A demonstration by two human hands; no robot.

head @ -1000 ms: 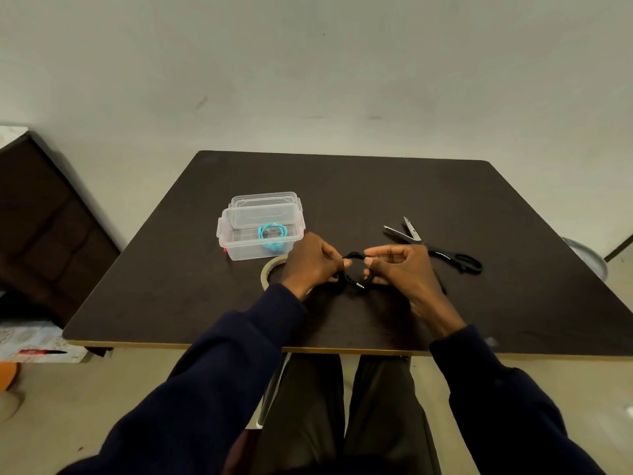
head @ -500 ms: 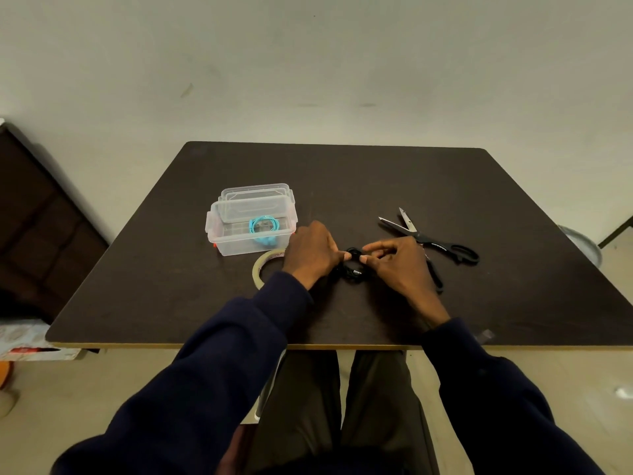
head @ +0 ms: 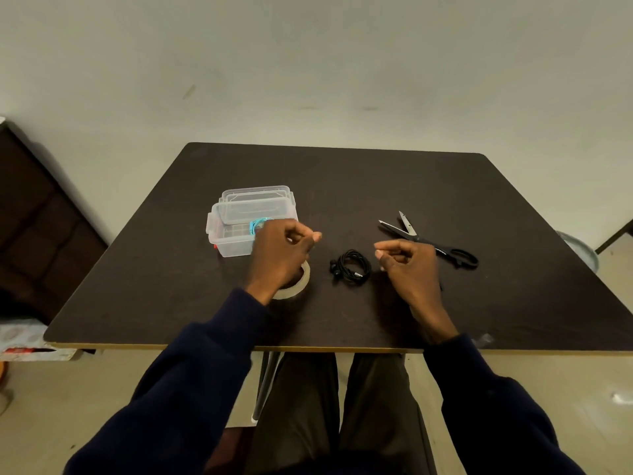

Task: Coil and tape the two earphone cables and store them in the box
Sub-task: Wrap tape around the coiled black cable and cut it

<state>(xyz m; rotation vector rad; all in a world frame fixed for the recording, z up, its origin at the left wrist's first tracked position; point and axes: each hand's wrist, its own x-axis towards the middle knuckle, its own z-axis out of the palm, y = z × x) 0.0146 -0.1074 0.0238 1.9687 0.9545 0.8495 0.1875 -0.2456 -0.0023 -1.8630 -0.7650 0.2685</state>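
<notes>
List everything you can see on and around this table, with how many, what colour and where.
table: one, dark brown, centre
box: one, clear plastic, open, table's left
lid: one, clear, behind box
coiled earphone: one, turquoise, inside box
black coiled earphone: one, lying between the hands
tape roll: one, clear, under left wrist
scissors: one, black handles, open, table's right
left hand: empty, fingers curled
right hand: empty, fingers curled

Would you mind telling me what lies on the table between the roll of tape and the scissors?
In the head view, the coiled black earphone cable lies between the tape roll and the scissors, with the right hand above the stretch nearer the scissors.
</notes>
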